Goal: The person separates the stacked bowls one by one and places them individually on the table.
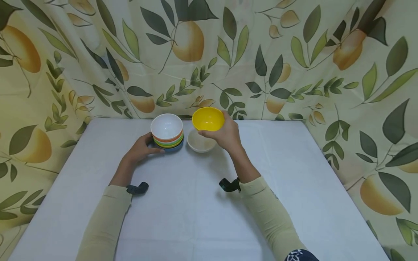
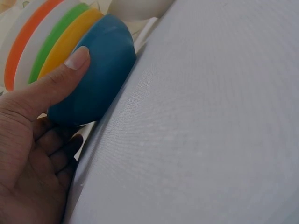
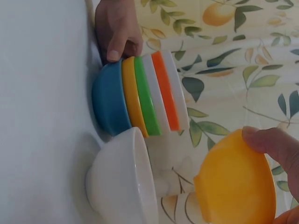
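A stack of nested bowls (image 1: 167, 127) stands on the table, a blue bowl (image 2: 105, 70) lowest, then yellow, green, white, orange and a white one on top. My left hand (image 1: 141, 148) holds the stack from its left side, the thumb against the blue bowl; some of its fingertips are hidden. In my right hand (image 1: 228, 133), a separate yellow bowl (image 1: 209, 119) is gripped at its right side. That bowl is raised, its opening upward, above a single white bowl (image 3: 119, 179). The white bowl rests on the table just right of the stack.
A white cloth covers the table (image 1: 192, 203). Close behind its far edge hangs a curtain (image 1: 209, 72) printed with fruit and leaves, which also spreads along both sides. Dark wrist cameras are strapped over both sleeves.
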Motion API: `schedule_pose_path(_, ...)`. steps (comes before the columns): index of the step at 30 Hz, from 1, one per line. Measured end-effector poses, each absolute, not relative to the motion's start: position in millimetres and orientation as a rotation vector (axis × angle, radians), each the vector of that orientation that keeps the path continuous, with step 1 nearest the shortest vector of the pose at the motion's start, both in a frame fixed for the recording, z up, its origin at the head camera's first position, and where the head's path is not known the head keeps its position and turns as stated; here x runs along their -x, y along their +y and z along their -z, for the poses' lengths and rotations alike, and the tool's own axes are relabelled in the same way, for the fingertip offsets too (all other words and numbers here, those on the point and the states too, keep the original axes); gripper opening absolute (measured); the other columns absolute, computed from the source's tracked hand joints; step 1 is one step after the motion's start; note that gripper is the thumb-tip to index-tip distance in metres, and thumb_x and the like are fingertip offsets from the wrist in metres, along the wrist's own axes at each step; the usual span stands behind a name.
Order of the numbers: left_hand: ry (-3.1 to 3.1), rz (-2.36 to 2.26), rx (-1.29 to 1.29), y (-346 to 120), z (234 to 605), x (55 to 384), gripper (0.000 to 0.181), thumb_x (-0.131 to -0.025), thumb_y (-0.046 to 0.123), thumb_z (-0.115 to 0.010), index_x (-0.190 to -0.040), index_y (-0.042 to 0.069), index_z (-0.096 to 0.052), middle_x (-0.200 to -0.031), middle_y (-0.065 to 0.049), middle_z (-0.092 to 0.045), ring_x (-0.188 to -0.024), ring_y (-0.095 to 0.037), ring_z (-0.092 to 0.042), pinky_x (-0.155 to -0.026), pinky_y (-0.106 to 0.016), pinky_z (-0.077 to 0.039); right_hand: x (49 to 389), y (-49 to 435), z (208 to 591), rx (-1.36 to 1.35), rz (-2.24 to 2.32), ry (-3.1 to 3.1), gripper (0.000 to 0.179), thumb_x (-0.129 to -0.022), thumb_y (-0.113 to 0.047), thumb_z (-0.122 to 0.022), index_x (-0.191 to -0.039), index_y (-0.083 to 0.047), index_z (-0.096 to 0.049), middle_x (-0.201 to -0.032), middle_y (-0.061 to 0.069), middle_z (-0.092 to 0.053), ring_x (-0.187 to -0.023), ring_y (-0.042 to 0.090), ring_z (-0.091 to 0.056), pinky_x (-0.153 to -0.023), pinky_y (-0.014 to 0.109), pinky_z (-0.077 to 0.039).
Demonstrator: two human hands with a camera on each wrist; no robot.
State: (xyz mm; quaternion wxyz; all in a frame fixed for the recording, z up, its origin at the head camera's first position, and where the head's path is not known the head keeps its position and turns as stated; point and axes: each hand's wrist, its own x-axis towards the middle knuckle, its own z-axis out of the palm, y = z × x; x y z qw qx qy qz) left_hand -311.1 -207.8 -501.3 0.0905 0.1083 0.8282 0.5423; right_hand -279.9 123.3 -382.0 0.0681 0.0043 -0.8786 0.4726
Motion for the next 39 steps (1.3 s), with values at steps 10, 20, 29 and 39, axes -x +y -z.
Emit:
schedule_pose_path(10, 2.472, -1.609, -0.337, -214, 502, 307, 0.107, -0.083, 0.018, -0.092, -0.166, 0.003, -0.025, -0.169, -0.02, -0.03, -0.157, -0.039, -0.022, -0.128, -0.055, -0.018, 276, 134, 382, -0.009, -1.403, -2.619, 0.105, -0.074, -0.033, -0.098, -0.157, -0.003, -0.04, -0.144, 0.016, -0.056, -0.124, 0.033, -0.056, -0.103, 0.045, -0.055)
schedule_pose_path(20, 2.47, -1.609, -0.358, -213, 507, 311, 0.108, -0.083, 0.02, -0.093, -0.166, 0.004, -0.027, -0.169, -0.018, -0.031, -0.158, -0.037, -0.022, -0.128, -0.054, -0.019, 270, 148, 380, 0.071, -1.392, -2.626, 0.113, -0.076, -0.033, -0.096, -0.163, 0.001, -0.03, -0.153, 0.021, -0.049, -0.129, 0.035, -0.054, -0.107, 0.045, -0.054)
schedule_pose_path(29, 2.468, -1.622, -0.372, -212, 504, 312, 0.106, -0.083, 0.018, -0.092, -0.165, 0.003, -0.028, -0.168, -0.02, -0.032, -0.157, -0.038, -0.022, -0.128, -0.055, -0.018, 268, 162, 377, 0.069, -1.388, -2.583, 0.1, -0.075, -0.031, -0.097, -0.154, -0.004, -0.043, -0.142, 0.017, -0.057, -0.123, 0.034, -0.057, -0.103, 0.046, -0.056)
schedule_pose_path(39, 2.451, -1.63, -0.394, -209, 502, 309, 0.107, -0.083, 0.017, -0.092, -0.166, 0.002, -0.025, -0.168, -0.021, -0.031, -0.157, -0.04, -0.023, -0.128, -0.055, -0.019, 263, 180, 382, 0.12, -1.389, -2.571, 0.101, -0.073, -0.031, -0.097, -0.155, -0.004, -0.044, -0.141, 0.017, -0.058, -0.123, 0.034, -0.056, -0.104, 0.047, -0.054)
